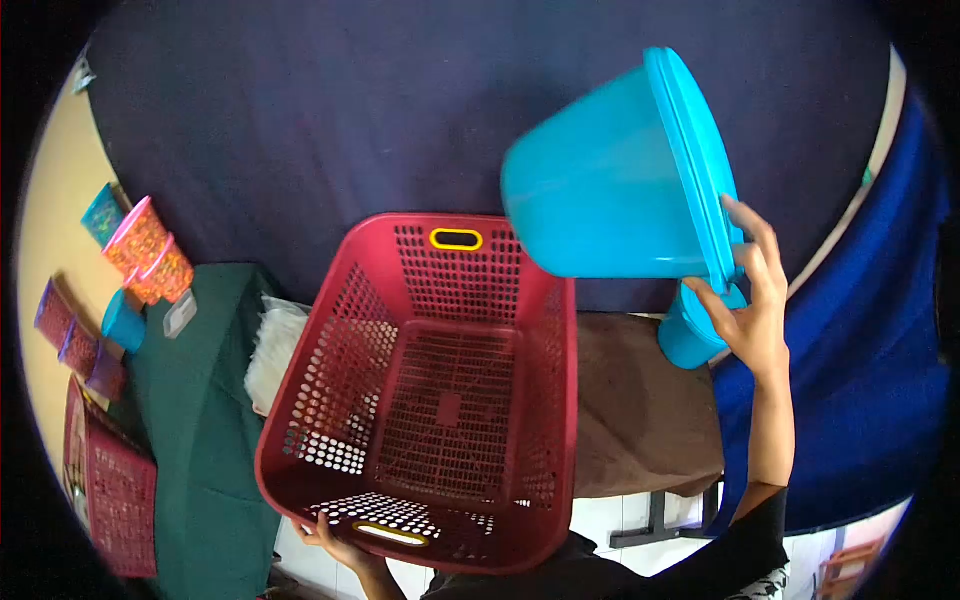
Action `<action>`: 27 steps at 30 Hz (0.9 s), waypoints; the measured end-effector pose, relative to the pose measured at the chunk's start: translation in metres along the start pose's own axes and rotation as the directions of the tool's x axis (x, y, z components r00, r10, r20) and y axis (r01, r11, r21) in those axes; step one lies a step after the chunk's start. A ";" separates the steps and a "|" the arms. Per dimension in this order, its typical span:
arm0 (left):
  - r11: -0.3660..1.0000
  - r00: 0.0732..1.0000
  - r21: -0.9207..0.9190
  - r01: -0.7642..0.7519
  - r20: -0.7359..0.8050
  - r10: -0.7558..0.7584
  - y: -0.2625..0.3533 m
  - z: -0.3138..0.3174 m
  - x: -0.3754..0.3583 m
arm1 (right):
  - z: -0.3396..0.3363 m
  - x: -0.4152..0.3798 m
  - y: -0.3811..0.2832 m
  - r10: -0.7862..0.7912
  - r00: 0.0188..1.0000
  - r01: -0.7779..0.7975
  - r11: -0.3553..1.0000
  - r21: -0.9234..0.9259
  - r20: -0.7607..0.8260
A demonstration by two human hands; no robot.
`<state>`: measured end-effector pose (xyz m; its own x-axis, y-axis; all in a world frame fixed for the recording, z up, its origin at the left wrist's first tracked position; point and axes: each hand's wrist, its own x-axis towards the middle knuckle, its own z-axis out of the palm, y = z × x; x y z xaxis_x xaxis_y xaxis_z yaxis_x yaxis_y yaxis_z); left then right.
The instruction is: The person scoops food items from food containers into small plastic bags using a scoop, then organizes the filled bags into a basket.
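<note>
My right hand [757, 305] grips a large light-blue bucket [610, 185] by its rim. The bucket is tipped on its side in the air, its wide end facing right and its base facing left, above the right far corner of a dark red laundry basket [450, 290]. What closes or fills the wide end is hidden from this side. With fingers bent over the near rim, my left hand [335, 545] holds the basket beside its yellow-edged handle slot. The basket has perforated walls, and nothing lies on its visible floor. A smaller blue tub [690, 330] stands behind my right hand.
A brown-covered table [640, 410] is at the right and a green-covered one [195, 450] at the left. Pink-rimmed tubs [145, 245], purple tubs [80, 345] and another red basket [120, 500] are at far left. A clear bag [275, 350] is behind the held basket.
</note>
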<state>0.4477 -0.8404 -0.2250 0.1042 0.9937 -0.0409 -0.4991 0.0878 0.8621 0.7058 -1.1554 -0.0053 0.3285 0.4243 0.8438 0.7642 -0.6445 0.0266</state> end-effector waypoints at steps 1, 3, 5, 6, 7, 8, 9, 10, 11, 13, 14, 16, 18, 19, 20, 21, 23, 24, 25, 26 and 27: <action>1.000 1.000 -0.010 0.000 0.002 0.000 0.003 0.003 -0.002 | -0.003 -0.011 0.009 0.011 1.000 -0.011 1.000 -0.015 0.003; 1.000 0.999 0.019 -0.021 -0.040 0.022 0.001 0.003 -0.001 | -0.002 -0.036 0.024 0.026 0.995 -0.025 1.000 -0.011 0.099; 0.997 0.999 0.072 -0.029 -0.013 0.030 -0.003 -0.006 0.006 | 0.003 -0.061 0.034 0.065 0.959 -0.062 0.998 -0.017 0.275; 0.997 0.999 0.047 -0.053 0.003 0.053 0.004 0.005 0.000 | 0.010 -0.074 0.038 0.074 0.926 -0.065 0.997 -0.037 0.371; 0.997 0.999 0.052 -0.051 0.009 0.050 0.001 0.003 0.001 | 0.019 -0.088 0.042 0.085 0.882 -0.067 0.996 -0.054 0.464; 0.998 0.998 0.033 -0.062 0.004 0.062 -0.003 0.000 0.003 | 0.031 -0.106 0.048 0.110 0.850 -0.093 0.994 -0.059 0.515; 0.997 0.997 0.016 -0.074 -0.003 0.074 -0.004 -0.003 0.005 | 0.045 -0.124 0.054 0.135 0.813 -0.121 0.991 -0.062 0.566; 0.999 0.999 0.029 -0.043 -0.017 0.044 -0.002 -0.002 0.004 | 0.059 -0.142 0.061 0.160 0.800 -0.172 0.984 -0.034 0.578; 0.999 0.999 0.040 -0.022 -0.031 0.023 0.000 -0.001 0.002 | 0.074 -0.161 0.070 0.207 0.773 -0.231 0.972 -0.038 0.600; 0.999 0.999 0.015 -0.030 -0.013 0.030 0.002 0.003 -0.002 | 0.103 -0.191 0.081 0.268 0.733 -0.301 0.952 -0.056 0.626; 1.000 1.000 -0.004 -0.024 0.018 0.024 0.002 0.001 -0.001 | 0.116 -0.201 0.085 0.266 0.733 -0.306 0.951 -0.046 0.626; 1.000 0.999 0.029 0.004 -0.051 -0.002 0.003 0.002 0.001 | 0.138 -0.218 0.092 0.313 0.689 -0.283 0.947 -0.154 0.654; 0.998 1.000 0.058 0.023 0.007 -0.023 0.006 0.001 0.000 | 0.158 -0.232 0.101 0.304 0.679 -0.226 0.953 -0.204 0.669; 0.995 0.996 0.087 0.047 0.066 -0.053 0.008 0.001 -0.001 | 0.167 -0.238 0.104 0.301 0.667 -0.166 0.952 -0.258 0.682; 0.997 0.998 0.071 0.042 0.038 -0.044 0.008 0.004 -0.003 | 0.174 -0.245 0.108 0.295 0.666 -0.169 0.954 -0.247 0.685; 0.998 0.999 0.064 0.029 0.013 -0.030 0.005 0.001 0.000 | 0.180 -0.247 0.111 0.295 0.667 -0.143 0.952 -0.271 0.684; 0.994 1.000 0.105 0.001 -0.010 0.000 0.001 -0.004 0.005 | 0.189 -0.251 0.117 0.284 0.667 -0.113 0.952 -0.284 0.688; 0.996 1.000 0.087 0.020 0.008 -0.021 0.001 -0.008 0.006 | 0.189 -0.249 0.118 0.291 0.659 -0.125 0.952 -0.280 0.693; 0.989 0.999 0.148 0.022 0.041 -0.029 0.003 -0.011 0.008 | 0.189 -0.246 0.119 0.295 0.650 -0.134 0.952 -0.276 0.700; 0.989 1.000 0.145 0.030 0.003 -0.031 0.001 -0.014 0.010 | 0.187 -0.244 0.120 0.281 0.673 -0.172 0.959 -0.225 0.684; 0.989 0.999 0.140 0.039 -0.036 -0.034 0.000 -0.013 0.011 | 0.185 -0.242 0.120 0.268 0.670 -0.164 0.963 -0.214 0.692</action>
<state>0.4375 -0.8290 -0.2321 0.0903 0.9920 -0.0883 -0.3691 0.1157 0.9222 0.8207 -1.2179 -0.3053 0.8090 0.5522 0.2013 0.5635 -0.8261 0.0018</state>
